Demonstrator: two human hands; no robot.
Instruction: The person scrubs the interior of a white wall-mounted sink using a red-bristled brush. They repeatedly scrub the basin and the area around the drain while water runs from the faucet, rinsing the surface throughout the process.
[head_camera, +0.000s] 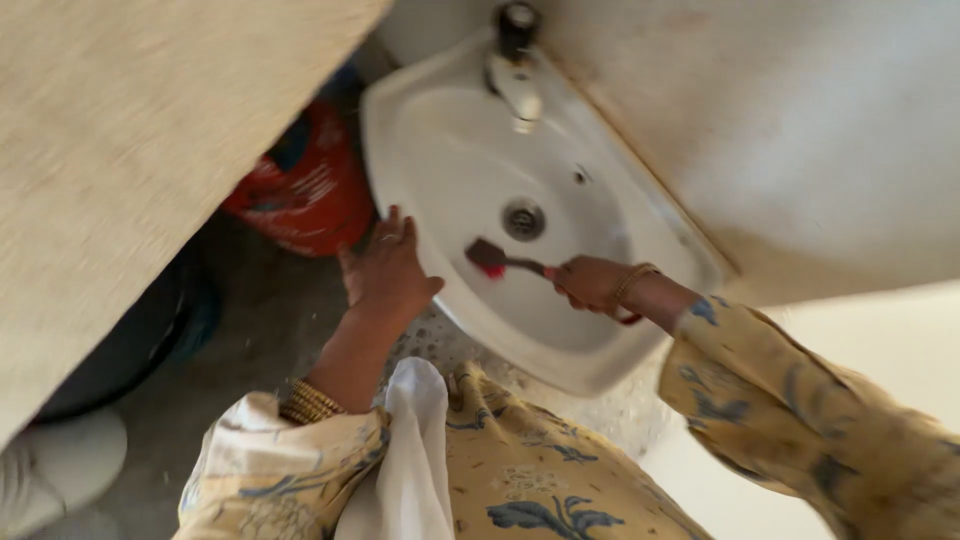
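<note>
White basin, brush at work inside it

Beige wall panel (130, 150) fills the left of the view, and a red bag (305, 195) lies on the floor just below it, beside the basin. The left hand (388, 272) rests flat on the near-left rim of the white wash basin (420, 120), its fingers spread and holding nothing; gold bangles (308, 402) circle that wrist. Inside the bowl, a scrub brush (490, 257) with a dark head and red underside sits against the porcelain just below the drain (523, 219). The tap (516, 80) stands at the far rim. The right hand (592, 284) is closed around the brush handle, over the bowl's right side, a bangle at its wrist.
</note>
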